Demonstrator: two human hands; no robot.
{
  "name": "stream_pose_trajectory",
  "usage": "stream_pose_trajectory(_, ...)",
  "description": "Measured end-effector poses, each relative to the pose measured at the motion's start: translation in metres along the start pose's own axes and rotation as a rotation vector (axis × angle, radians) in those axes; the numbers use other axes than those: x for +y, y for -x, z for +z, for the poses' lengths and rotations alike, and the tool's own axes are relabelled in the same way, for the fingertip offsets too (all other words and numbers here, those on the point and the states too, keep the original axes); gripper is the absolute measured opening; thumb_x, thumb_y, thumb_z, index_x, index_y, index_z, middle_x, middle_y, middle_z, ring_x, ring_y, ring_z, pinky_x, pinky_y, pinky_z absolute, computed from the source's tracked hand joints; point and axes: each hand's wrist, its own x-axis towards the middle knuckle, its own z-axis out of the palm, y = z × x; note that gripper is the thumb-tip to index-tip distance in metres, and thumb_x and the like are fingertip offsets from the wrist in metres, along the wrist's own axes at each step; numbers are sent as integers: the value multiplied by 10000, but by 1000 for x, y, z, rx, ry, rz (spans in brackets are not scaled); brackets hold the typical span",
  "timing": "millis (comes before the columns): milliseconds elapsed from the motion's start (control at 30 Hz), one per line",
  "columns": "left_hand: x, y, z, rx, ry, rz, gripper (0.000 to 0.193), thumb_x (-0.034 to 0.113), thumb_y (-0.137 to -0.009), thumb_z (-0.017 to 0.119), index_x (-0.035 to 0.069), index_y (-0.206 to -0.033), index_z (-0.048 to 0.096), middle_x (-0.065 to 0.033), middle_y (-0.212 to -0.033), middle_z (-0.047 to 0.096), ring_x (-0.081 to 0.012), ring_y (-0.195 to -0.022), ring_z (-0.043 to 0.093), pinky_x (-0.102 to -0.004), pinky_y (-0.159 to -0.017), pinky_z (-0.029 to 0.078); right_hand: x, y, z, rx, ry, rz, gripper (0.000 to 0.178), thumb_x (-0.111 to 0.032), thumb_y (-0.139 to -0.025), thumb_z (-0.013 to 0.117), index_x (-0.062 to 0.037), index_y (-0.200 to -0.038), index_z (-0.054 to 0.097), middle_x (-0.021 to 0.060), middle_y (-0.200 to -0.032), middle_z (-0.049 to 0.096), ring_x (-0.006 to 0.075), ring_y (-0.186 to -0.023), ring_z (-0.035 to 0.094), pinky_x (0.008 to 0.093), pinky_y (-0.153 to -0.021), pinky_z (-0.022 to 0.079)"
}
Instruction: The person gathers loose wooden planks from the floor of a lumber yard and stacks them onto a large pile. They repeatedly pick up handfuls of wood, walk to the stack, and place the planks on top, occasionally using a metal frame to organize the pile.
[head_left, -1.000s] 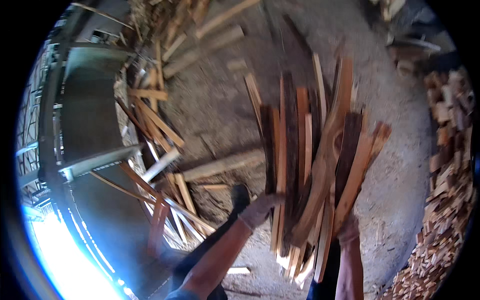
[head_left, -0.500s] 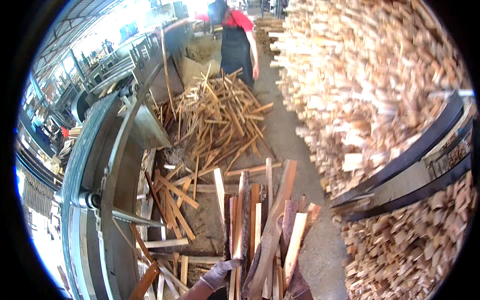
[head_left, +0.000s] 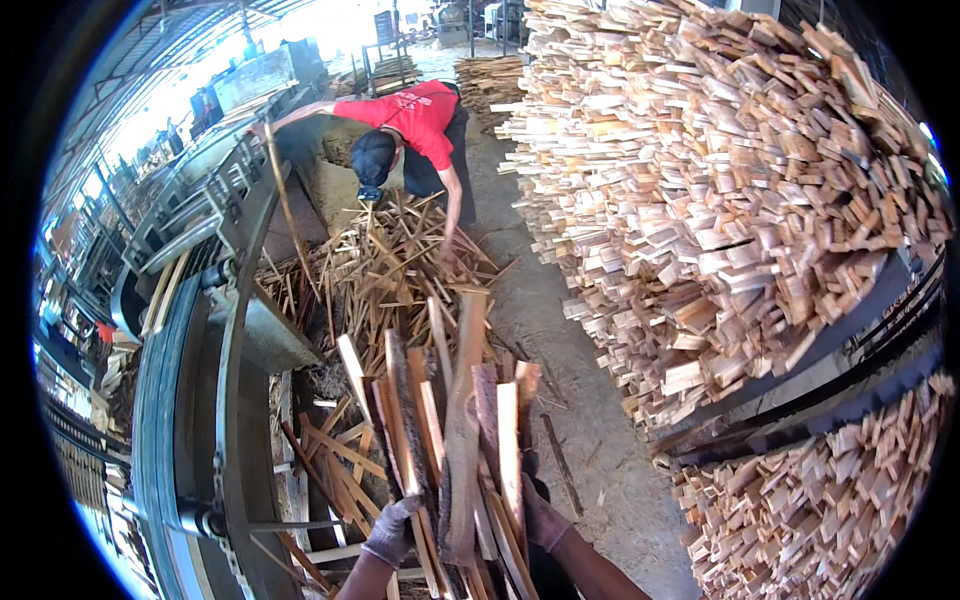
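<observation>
Both gloved hands, left (head_left: pixel 392 530) and right (head_left: pixel 543 518), clasp rough, bark-edged wood slats (head_left: pixel 455 440).

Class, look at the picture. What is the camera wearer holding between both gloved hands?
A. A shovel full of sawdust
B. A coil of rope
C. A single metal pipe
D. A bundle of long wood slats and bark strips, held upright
D: the left hand and the right hand, both gloved, clasp a bundle of wood slats from either side, its ends pointing up and away from the person.
</observation>
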Motion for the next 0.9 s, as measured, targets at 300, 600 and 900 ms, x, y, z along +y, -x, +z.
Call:
stream_pose_trajectory(300,122,-109,103,112,94,64,444,237,-857,762,15,-1225,652,-110,-1137,715,-278,-1043,690,-421,-968,558,-199,-96,58,-193,115,40,864,-653,-1017,439,-27,-1593,285,156,-1530,466,237,-1344,475,343,-1118,391)
stream_pose_trajectory(600,204,-210,207,-10,-9,13,447,276,-906,744,-9,-1236,647,-101,-1149,710,-257,-1030,697,-394,-928,570,-291,-177,-5,-190,981,-654,758,-331,-1065,464,-38,-1626,47,201,-1596,371,294,-1467,358,409,-1232,255)
stream_pose_trajectory(900,265,-363,188,-22,3,-17,433,325,-891,755,58,-1217,653,-70,-1047,709,-249,-916,705,-419,-802,612,-429,-258,55,-17,214,-165,974,-806,-901,480,-96,-1561,388,109,-1504,502,238,-1333,498,413,-1114,425)
